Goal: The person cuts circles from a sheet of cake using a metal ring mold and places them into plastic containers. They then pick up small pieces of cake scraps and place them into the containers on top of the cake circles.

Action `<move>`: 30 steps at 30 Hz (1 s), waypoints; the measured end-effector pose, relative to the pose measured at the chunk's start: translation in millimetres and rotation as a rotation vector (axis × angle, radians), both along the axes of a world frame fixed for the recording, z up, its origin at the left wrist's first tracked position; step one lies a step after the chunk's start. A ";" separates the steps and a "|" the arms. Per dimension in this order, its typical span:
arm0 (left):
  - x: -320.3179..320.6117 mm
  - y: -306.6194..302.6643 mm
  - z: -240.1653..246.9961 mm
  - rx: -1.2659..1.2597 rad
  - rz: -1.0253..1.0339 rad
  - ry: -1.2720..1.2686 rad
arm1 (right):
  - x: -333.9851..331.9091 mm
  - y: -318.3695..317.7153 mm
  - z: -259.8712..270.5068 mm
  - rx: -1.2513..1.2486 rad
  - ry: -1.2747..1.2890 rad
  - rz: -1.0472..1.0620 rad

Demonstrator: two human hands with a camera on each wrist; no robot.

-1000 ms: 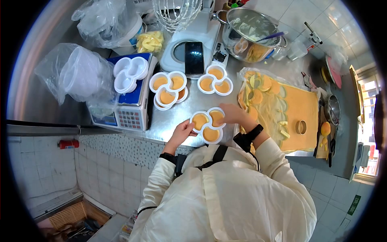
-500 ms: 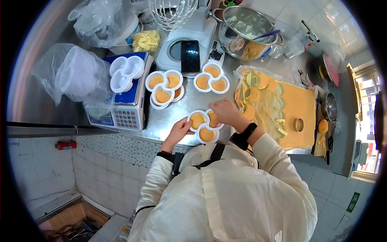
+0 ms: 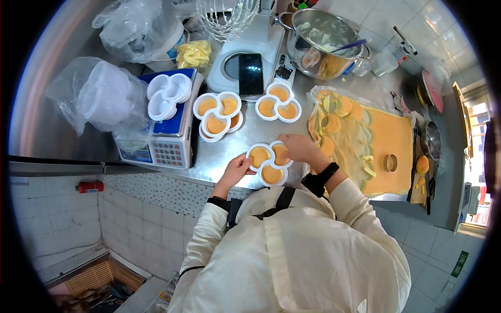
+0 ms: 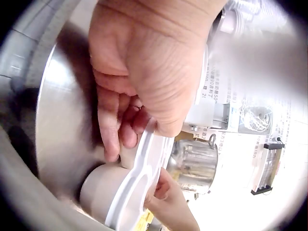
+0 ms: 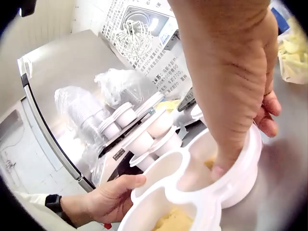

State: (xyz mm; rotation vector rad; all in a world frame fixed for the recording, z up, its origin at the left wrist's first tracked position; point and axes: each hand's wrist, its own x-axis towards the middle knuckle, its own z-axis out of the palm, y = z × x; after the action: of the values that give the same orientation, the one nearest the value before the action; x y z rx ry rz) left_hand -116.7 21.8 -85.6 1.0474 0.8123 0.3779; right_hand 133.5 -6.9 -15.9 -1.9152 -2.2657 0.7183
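In the head view, a white three-cup plastic container [image 3: 272,177] stands at the near edge of the steel table, a round of yellow sponge cake [image 3: 259,156] in each cup. My left hand [image 3: 237,169] grips its left rim, thumb on top and fingers below, as the left wrist view shows. At the right-hand cup is my right hand [image 3: 300,148]. The right wrist view shows its thumb [image 5: 220,172] down inside that cup against the cake, its fingers [image 5: 266,120] outside the wall. Much of that cake is hidden by the thumb.
Further back stand filled containers [image 3: 215,124] and another filled one [image 3: 278,108]. Empty ones [image 3: 169,94] sit on the blue scale [image 3: 172,128] at left. A phone [image 3: 251,74] lies by the mixer. At right are a sponge sheet [image 3: 394,143], a ring cutter [image 3: 390,163] and a steel pot [image 3: 323,44].
My right hand lifted slightly out of the right-hand cup, then came back down at it. My left hand kept its grip on the container's rim. The head view shifted a little.
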 end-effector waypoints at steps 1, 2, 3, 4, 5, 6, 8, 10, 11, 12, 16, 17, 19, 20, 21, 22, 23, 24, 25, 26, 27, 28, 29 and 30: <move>0.0 0.8 0.0 0.009 -0.020 0.009 | 1.6 -0.7 -2.0 -0.080 -0.014 -0.058; 0.4 0.7 0.2 0.020 -0.041 0.020 | 2.3 -1.7 -4.2 -0.085 -0.013 -0.064; 1.4 -1.2 3.1 0.017 -0.048 0.020 | -0.9 -1.2 0.3 -0.084 -0.058 -0.028; 3.0 -1.9 7.1 0.014 -0.018 0.017 | -2.8 0.3 4.8 -0.080 -0.105 0.007; 4.9 -1.7 10.0 0.012 0.012 0.014 | -3.8 1.8 8.2 -0.076 -0.107 0.002; 5.3 -1.0 8.2 0.017 0.009 0.013 | -5.4 3.6 11.2 -0.103 -0.128 0.001; 2.6 -0.4 3.4 0.011 -0.003 0.011 | -6.0 4.7 10.2 -0.129 -0.147 -0.001; 0.8 1.1 5.1 -0.003 -0.010 0.008 | -2.7 5.0 -3.0 -0.107 -0.113 -0.027; 0.2 1.5 5.9 -0.017 -0.014 0.004 | 3.1 2.6 -11.9 -0.106 -0.113 -0.027; -0.5 -1.1 8.1 -0.017 -0.012 0.003 | 9.7 -0.5 -14.4 -0.032 0.058 -0.033; -4.1 -2.1 41.0 -0.102 0.034 -0.009 | 15.8 -7.1 2.3 -0.046 0.379 -0.189; -4.4 -1.4 49.6 -0.110 0.018 -0.026 | 18.3 -7.2 10.8 -0.039 0.379 -0.193; -7.1 5.0 57.4 -0.082 0.003 -0.125 | 25.0 -4.4 23.6 -0.053 0.534 -0.400; -10.0 8.6 61.9 -0.062 -0.011 -0.219 | 31.3 0.9 24.7 -0.046 0.536 -0.399; -12.7 11.7 69.8 -0.055 -0.015 -0.217 | 40.8 10.2 25.7 0.009 0.612 -0.523; -14.7 15.3 79.1 0.043 0.056 -0.149 | 48.5 20.2 28.2 0.067 0.687 -0.648; -15.6 20.4 85.0 0.143 0.126 -0.083 | 53.2 30.0 30.5 0.080 0.689 -0.651; -17.9 23.9 85.0 0.193 0.167 -0.081 | 56.5 40.8 34.7 0.155 0.687 -0.720; -21.0 25.5 83.4 0.202 0.160 -0.084 | 61.2 50.3 37.4 0.226 0.684 -0.789; -24.9 26.4 81.2 0.219 0.192 -0.054 | 70.7 62.9 18.9 0.226 0.671 -0.803; -28.3 26.3 81.1 0.237 0.227 -0.025 | 72.9 65.6 16.4 0.237 0.673 -0.803; -29.7 22.3 81.9 0.253 0.269 0.008 | 75.1 69.9 14.0 0.227 0.616 -0.802; -32.7 17.6 81.0 0.261 0.275 0.006 | 76.5 74.8 11.2 0.214 0.558 -0.797; -36.6 12.6 78.8 0.252 0.308 0.012 | 73.4 76.8 16.1 0.217 0.561 -0.788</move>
State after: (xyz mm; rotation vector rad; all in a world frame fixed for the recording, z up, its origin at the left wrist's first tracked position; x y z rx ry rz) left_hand -153.3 34.4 -6.8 1.1598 0.9570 0.7515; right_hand 206.9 69.9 0.2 -1.9383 -1.0864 0.7138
